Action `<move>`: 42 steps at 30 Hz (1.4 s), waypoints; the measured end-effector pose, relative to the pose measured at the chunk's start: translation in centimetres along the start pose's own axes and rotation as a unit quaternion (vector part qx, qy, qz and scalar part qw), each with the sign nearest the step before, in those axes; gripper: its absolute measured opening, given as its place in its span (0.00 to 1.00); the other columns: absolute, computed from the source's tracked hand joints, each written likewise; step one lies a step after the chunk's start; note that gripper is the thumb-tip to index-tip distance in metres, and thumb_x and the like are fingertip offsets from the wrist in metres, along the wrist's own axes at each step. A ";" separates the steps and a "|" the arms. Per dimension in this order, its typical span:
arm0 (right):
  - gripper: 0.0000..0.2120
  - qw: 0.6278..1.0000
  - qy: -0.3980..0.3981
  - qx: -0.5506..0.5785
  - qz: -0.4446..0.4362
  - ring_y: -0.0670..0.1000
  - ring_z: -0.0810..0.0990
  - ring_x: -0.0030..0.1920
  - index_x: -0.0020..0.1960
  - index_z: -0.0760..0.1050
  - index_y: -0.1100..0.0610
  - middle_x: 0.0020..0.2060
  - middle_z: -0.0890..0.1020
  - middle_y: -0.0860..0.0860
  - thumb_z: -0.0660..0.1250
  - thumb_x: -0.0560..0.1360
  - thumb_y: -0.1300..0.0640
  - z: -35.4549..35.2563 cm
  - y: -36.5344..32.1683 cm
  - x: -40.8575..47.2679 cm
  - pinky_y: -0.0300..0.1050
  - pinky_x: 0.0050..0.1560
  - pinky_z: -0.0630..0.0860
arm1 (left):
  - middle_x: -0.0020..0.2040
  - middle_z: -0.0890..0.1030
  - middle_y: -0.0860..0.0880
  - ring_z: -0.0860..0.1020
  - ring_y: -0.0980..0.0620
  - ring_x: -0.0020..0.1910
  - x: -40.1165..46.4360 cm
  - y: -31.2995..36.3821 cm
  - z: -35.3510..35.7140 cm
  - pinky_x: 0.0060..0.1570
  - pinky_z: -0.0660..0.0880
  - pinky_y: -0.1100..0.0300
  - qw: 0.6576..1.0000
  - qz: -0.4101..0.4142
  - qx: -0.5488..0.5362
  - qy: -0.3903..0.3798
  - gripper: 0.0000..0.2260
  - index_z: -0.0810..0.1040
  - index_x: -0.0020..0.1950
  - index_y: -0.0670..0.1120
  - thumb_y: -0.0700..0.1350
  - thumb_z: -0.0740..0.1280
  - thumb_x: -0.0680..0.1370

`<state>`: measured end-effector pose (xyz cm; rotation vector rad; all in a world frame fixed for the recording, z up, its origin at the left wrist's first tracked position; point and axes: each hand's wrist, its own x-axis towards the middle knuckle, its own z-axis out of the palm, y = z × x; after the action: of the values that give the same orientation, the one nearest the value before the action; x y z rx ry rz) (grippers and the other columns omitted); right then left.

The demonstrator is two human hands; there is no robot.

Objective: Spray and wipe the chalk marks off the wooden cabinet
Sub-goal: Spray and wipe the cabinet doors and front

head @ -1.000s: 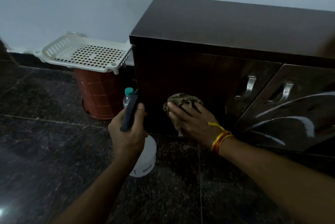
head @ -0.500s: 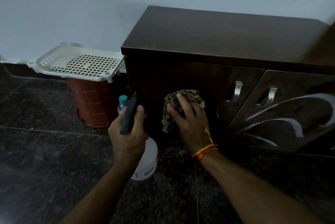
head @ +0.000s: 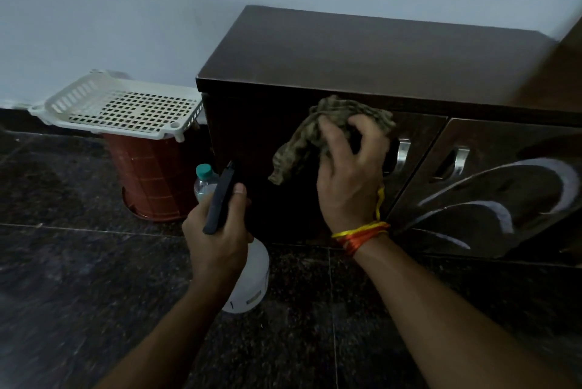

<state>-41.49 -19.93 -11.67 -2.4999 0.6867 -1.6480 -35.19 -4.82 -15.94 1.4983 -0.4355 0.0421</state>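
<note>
Right hand (head: 349, 177) grips cloth (head: 318, 133) against left door, near cabinet (head: 362, 51) top edge. Chalk marks (head: 504, 212) on right door, rightward of cloth, arcs running sideways. Right hand nearer. Left hand (head: 217, 240) grips spray bottle (head: 248, 281).

Dark wooden cabinet (head: 362, 51) on the floor; white chalk marks (head: 500, 215) curve across its right door (head: 504, 174).
</note>
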 end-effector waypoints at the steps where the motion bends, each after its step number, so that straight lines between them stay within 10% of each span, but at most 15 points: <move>1: 0.17 0.999 0.007 0.005 0.031 0.60 0.72 0.58 0.59 0.79 0.59 0.55 0.75 0.65 0.66 0.71 0.69 -0.3 0.2 0.1 0.50 0.60 0.70 | 0.27 0.77 0.38 0.73 0.54 0.20 0.0 0.0 -0.1 0.22 0.68 0.65 1.000 -0.001 0.002 0.000 0.15 0.78 0.38 0.44 0.52 0.64 0.78; 42: 0.16 0.960 -0.088 -0.063 -0.259 0.61 0.80 0.50 0.58 0.80 0.56 0.55 0.81 0.60 0.58 0.76 0.58 1.5 -5.5 4.9 0.56 0.55 0.76 | 0.25 0.74 0.40 0.73 0.56 0.20 0.8 1.0 -2.1 0.21 0.67 0.67 0.999 0.018 0.018 0.045 0.17 0.78 0.39 0.37 0.48 0.63 0.81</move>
<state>-36.80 -17.22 -6.50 -3.0629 0.1200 -1.5103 -34.19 -2.88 -14.75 1.5169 -0.3909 0.1464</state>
